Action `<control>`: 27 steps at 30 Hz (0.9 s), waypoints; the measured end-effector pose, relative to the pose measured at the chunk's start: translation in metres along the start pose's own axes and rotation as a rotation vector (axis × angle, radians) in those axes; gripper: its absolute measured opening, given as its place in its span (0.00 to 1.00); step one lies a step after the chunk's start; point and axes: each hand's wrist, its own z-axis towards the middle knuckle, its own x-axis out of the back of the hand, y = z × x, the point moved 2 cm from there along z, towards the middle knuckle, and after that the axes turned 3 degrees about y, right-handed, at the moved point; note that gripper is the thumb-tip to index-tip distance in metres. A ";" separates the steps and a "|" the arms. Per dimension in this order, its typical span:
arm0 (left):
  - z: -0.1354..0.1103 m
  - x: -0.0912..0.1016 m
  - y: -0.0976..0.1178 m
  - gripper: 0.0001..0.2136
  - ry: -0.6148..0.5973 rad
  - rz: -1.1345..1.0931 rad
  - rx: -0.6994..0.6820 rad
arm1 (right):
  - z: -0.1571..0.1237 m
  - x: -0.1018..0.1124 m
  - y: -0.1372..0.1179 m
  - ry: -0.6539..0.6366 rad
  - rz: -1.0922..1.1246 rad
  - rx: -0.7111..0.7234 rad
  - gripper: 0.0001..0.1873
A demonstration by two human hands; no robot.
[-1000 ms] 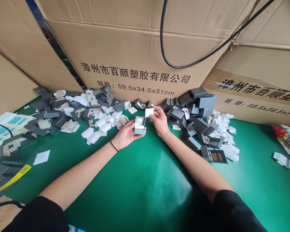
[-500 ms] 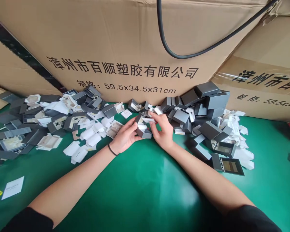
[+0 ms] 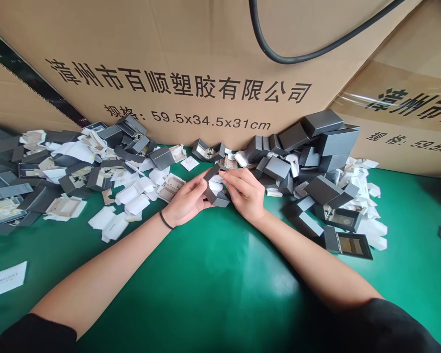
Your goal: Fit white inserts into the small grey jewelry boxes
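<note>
My left hand (image 3: 186,202) is wrapped round a small dark grey hinged box (image 3: 217,197), its lid up and its opening turned to the right. Inside the box lies a white insert (image 3: 215,187). At the box's upper right edge the fingers of my right hand (image 3: 245,192) are pinched together, their tips reaching into the opening. What those tips grip is hidden. Just behind the hands sit a beige moulded tray (image 3: 229,163) and a white piece (image 3: 241,158).
Grey boxes (image 3: 277,168) are piled at the right, with white inserts (image 3: 365,196) beside them. More boxes and inserts (image 3: 132,193) spread across the left. Large cardboard cartons (image 3: 191,49) stand behind the green table (image 3: 220,284). A black cable (image 3: 286,60) hangs in front of them.
My right fingers have closed in over the box's upper edge; the white flap seen there before no longer stands out. The box has tilted slightly, and the whole view has shifted a little.
</note>
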 end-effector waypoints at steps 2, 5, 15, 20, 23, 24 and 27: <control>0.000 0.000 0.000 0.21 0.002 0.008 0.001 | -0.001 -0.001 0.001 0.000 -0.001 -0.023 0.13; -0.001 0.000 -0.002 0.21 0.010 0.036 -0.014 | -0.003 -0.002 0.003 0.008 -0.032 -0.075 0.13; -0.004 -0.003 0.001 0.21 -0.038 0.127 0.027 | 0.000 -0.003 0.003 0.106 -0.018 -0.211 0.08; -0.005 -0.001 -0.003 0.23 -0.084 0.157 -0.005 | -0.002 -0.003 0.006 0.098 0.015 -0.349 0.10; -0.007 0.000 -0.006 0.24 -0.069 0.189 -0.038 | -0.002 -0.003 0.005 0.051 0.015 -0.314 0.04; -0.007 0.000 -0.006 0.23 -0.060 0.199 -0.052 | -0.002 -0.002 0.004 0.037 0.012 -0.292 0.03; -0.008 -0.001 -0.007 0.22 -0.048 0.226 -0.100 | -0.001 -0.001 0.001 0.022 -0.007 -0.227 0.04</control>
